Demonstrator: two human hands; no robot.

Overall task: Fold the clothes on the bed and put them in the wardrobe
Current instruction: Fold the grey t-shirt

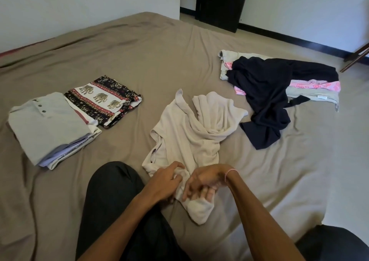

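Observation:
A crumpled cream shirt [191,129] lies on the brown bed sheet [139,51] in front of me. My left hand [166,179] grips its near edge with curled fingers. My right hand [201,183], a pink thread on the wrist, holds the same bunched end, fingers tucked into the cloth. To the left a folded grey buttoned shirt [46,125] tops a small stack, beside a folded elephant-print cloth [103,99]. At the right lies an unfolded heap: a dark navy garment [265,93] over pink [315,86] and pale pieces.
My knee in dark trousers [111,192] rests on the bed at the near edge. A dark door frame [219,3] stands beyond the bed's far corner. A wooden furniture leg [355,59] shows at the right edge on the pale floor.

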